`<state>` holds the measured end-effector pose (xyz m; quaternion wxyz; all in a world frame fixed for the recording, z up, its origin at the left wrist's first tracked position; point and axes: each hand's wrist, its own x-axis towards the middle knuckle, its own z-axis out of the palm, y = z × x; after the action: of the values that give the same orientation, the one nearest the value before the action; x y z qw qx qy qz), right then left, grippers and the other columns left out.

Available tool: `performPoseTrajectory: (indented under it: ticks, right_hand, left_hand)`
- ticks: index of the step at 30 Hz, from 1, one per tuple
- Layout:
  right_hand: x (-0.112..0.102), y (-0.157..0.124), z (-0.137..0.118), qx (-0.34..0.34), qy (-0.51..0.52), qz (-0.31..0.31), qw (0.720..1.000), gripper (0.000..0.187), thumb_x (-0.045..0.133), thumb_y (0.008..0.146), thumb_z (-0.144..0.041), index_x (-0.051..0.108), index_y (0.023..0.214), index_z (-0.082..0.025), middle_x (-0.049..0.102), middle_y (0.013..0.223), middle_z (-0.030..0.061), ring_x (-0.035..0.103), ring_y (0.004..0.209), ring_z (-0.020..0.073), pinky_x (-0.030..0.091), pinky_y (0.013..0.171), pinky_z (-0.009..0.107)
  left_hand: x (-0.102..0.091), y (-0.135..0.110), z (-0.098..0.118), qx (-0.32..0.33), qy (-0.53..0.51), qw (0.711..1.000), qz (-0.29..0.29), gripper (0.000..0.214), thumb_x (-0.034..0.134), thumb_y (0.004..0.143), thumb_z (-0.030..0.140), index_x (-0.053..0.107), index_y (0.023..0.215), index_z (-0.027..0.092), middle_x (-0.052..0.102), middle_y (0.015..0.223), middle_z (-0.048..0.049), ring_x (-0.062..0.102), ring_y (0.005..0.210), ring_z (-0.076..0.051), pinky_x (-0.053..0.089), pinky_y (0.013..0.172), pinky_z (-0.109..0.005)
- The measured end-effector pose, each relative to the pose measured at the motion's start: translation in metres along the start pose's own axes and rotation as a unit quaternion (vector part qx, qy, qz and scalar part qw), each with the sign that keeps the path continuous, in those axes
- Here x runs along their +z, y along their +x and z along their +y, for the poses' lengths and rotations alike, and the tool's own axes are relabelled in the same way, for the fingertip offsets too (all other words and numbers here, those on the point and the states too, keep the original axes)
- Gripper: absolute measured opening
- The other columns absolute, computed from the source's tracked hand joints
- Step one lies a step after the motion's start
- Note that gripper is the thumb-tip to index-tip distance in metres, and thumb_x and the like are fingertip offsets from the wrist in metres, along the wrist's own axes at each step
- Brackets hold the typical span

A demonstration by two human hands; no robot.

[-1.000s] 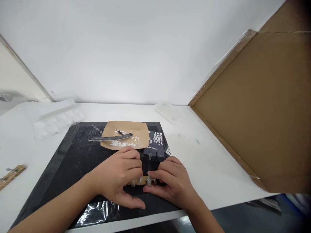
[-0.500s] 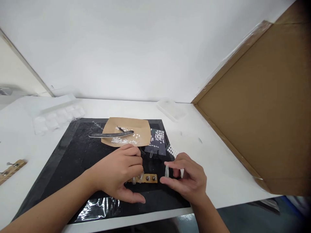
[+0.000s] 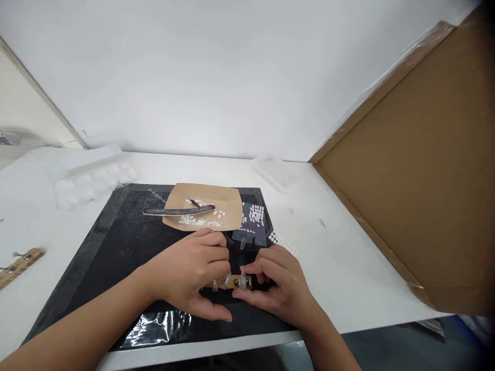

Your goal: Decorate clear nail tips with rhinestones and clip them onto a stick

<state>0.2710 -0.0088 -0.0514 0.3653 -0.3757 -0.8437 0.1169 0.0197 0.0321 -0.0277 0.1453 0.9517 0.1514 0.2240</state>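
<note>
My left hand (image 3: 193,265) curls its fingers over the back of a short wooden nail-tip stand (image 3: 232,281), its thumb out in front. The hand covers the stand's left part. Several clear nail tips (image 3: 215,284) stand on it beside my fingers. My right hand (image 3: 280,281) pinches a clear false nail tip (image 3: 243,279) between thumb and forefinger, upright at the stand's right end. Whether this tip touches the mount there, I cannot tell. Just behind, a loose clear nail tip (image 3: 243,243) lies on the black mat (image 3: 108,268).
A brown paper tray (image 3: 228,201) holds white bits, with a dark nail file (image 3: 178,211) across it. Beside it lies a dark sheet of small white squares (image 3: 255,219). Another wooden stand (image 3: 23,265) is at left. Clear plastic trays (image 3: 276,172) and a cardboard panel (image 3: 406,170) stand farther out.
My right hand has moved left with the pinched nail tip, from beside the wooden stand to its right end. My left hand has stayed on the stand. The view has shifted slightly.
</note>
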Motion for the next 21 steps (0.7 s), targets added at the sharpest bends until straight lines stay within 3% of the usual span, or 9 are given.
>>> performPoseTrajectory:
  ticks: [12,21]
  right_hand:
    - [0.0037,-0.0015,0.0022,-0.005,-0.016,-0.027,0.999,0.04,0.083,0.08,-0.058,0.068,0.087,-0.021,0.06,0.067,-0.0042,0.053,0.062,0.0132,0.032,0.065,0.032]
    - [0.0021,0.0009,0.0009,-0.007,0.001,-0.033,0.999,0.028,0.082,0.085,-0.046,0.069,0.09,-0.021,0.061,0.069,-0.0041,0.054,0.064,0.013,0.031,0.066,0.032]
  left_hand:
    - [-0.0021,0.005,0.002,-0.005,-0.057,0.998,0.025,0.039,0.077,0.083,0.054,0.064,0.09,0.018,0.067,0.095,-0.0084,0.059,0.089,-0.023,0.047,0.081,-0.039]
    - [-0.0014,0.0052,0.0019,-0.007,-0.046,0.999,0.028,0.034,0.079,0.083,0.05,0.064,0.089,0.019,0.068,0.092,-0.0079,0.062,0.088,-0.023,0.049,0.081,-0.038]
